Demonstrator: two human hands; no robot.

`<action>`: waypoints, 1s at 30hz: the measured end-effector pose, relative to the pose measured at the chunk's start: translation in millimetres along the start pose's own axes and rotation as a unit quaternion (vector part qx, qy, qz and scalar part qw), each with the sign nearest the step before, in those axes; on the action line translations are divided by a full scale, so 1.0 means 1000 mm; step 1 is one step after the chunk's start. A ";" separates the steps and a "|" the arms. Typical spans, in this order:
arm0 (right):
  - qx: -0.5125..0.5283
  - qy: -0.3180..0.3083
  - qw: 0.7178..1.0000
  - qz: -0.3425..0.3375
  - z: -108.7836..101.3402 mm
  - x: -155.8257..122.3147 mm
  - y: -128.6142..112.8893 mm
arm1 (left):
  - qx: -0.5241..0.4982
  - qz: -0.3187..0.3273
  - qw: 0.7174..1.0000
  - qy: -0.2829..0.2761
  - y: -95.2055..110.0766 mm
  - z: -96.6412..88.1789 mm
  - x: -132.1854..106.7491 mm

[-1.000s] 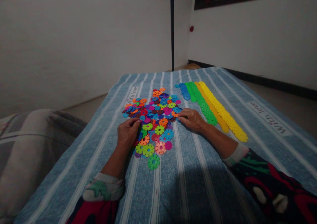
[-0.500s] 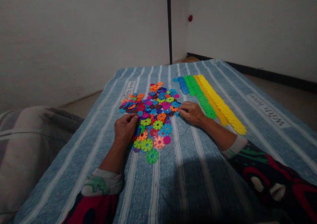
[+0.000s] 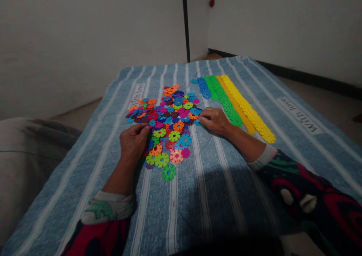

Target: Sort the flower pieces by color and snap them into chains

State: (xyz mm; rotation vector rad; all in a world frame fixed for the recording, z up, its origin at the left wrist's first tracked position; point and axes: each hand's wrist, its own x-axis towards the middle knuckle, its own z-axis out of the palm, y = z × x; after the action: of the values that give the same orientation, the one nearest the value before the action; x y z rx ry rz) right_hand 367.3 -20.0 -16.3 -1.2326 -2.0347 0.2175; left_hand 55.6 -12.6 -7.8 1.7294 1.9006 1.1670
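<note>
A pile of notched plastic flower discs [image 3: 174,136] in mixed colours lies spread on the striped cloth [image 3: 186,210]. My left hand [image 3: 134,140] rests at the pile's left edge, thumb and forefinger pinched together; whatever is between them is hidden. On the opposite side, my right hand [image 3: 216,120] is also pinched closed, its fingertips at blue and orange discs on the pile's right edge. I cannot make out whether it grips one. Beyond my right hand lie overlapping rows of discs: a short blue row [image 3: 204,88], a green row [image 3: 226,103], an orange-yellow row [image 3: 236,107] and a long yellow row [image 3: 249,110].
One loose blue disc [image 3: 194,81] lies left of the blue row's far end. The cloth carries printed "With love" labels [image 3: 301,116]. A grey padded seat or cushion [image 3: 31,173] stands at the left, and white walls [image 3: 93,33] rise behind.
The camera view has tilted down and shifted slightly, so everything sits higher and further left. Both hands stay at the same edges of the pile, with the discs about as before.
</note>
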 end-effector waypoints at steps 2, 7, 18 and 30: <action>0.000 0.002 1.000 -0.003 0.001 -0.001 0.001 | 0.001 0.002 1.000 -0.002 0.001 0.000 -0.001; 0.003 0.004 1.000 -0.005 0.002 -0.001 0.003 | -0.001 0.007 1.000 -0.006 0.001 -0.001 -0.002; 0.003 0.016 1.000 -0.001 0.004 -0.003 0.002 | 0.005 0.013 1.000 -0.008 -0.001 -0.001 -0.003; 0.006 0.024 1.000 -0.001 0.004 -0.003 0.002 | 0.006 0.018 1.000 -0.010 0.003 -0.001 -0.005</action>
State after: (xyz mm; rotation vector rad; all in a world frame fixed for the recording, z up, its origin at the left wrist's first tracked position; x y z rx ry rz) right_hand 366.6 -20.7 -21.3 -1.2182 -1.9906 0.1974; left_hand 58.1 -18.3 -6.2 1.7813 1.8755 1.1492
